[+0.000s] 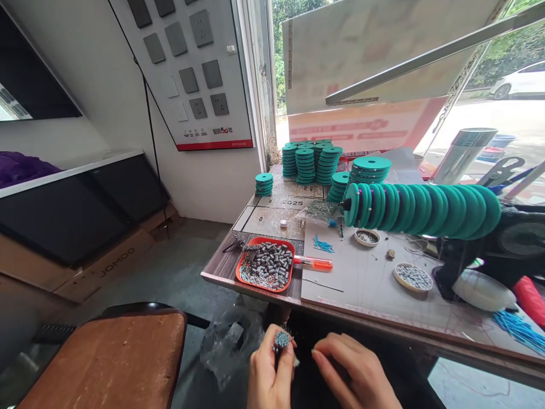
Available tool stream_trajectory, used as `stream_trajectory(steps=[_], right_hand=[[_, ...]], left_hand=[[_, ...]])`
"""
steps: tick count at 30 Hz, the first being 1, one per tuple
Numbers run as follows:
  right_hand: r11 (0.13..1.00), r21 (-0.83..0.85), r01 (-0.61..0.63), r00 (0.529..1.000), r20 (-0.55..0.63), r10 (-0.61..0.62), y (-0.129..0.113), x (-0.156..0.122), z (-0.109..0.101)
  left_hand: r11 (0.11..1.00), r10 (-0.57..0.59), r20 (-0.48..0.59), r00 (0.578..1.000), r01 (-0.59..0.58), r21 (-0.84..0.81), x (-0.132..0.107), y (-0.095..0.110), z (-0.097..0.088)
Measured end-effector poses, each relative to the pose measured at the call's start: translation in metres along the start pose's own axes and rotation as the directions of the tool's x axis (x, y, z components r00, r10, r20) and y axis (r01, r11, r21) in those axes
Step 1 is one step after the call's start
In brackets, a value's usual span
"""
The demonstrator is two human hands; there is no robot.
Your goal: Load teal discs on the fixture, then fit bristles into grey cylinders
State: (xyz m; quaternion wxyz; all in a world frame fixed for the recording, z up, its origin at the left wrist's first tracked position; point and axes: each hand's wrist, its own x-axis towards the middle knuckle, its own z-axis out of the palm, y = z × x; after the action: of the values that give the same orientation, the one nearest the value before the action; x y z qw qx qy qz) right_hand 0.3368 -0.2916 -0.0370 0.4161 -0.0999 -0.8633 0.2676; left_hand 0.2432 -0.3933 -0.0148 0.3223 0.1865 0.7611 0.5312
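Note:
My left hand (273,366) is closed around a tight bundle of thin grey-blue pieces (281,339), whose small round ends face up at me. Just to its right is my right hand (355,366), with thumb and fingertips drawn together; anything between them is too small to make out. Both hands are below the table's front edge, over my dark lap. On the table beyond lies a red tray (293,250) of grey metal cylinders (272,258) and finer bits. An orange-handled tool (315,263) rests against the tray's right side.
Green foam discs sit threaded on a horizontal rod (421,210) over the table's right side. Behind stand several stacks of green discs (305,165). A dish of grey pellets (413,277), a smaller dish (367,237) and blue strands (323,244) lie nearby. A brown stool (106,358) stands left.

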Motion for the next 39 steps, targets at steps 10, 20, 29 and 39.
stream_trajectory(steps=[10,20,29,39], right_hand=[[0.998,0.066,-0.009,0.999,0.041,0.006,-0.003,0.001,-0.003],[0.998,0.058,-0.01,0.999,0.045,0.007,-0.001,0.0,0.001],[0.983,-0.176,0.056,0.997,-0.049,-0.065,0.0,0.001,0.002],[0.962,-0.268,0.05,0.997,-0.048,-0.066,0.001,-0.001,0.001]], left_hand=[[0.999,0.004,-0.092,0.996,-0.009,-0.053,0.001,-0.011,0.005],[0.998,0.013,-0.137,0.991,-0.021,-0.055,0.0,-0.014,0.004],[0.998,0.038,-0.013,0.999,-0.038,0.046,-0.002,0.005,-0.003],[0.996,0.07,-0.025,0.997,-0.068,0.06,-0.002,0.002,-0.003]])
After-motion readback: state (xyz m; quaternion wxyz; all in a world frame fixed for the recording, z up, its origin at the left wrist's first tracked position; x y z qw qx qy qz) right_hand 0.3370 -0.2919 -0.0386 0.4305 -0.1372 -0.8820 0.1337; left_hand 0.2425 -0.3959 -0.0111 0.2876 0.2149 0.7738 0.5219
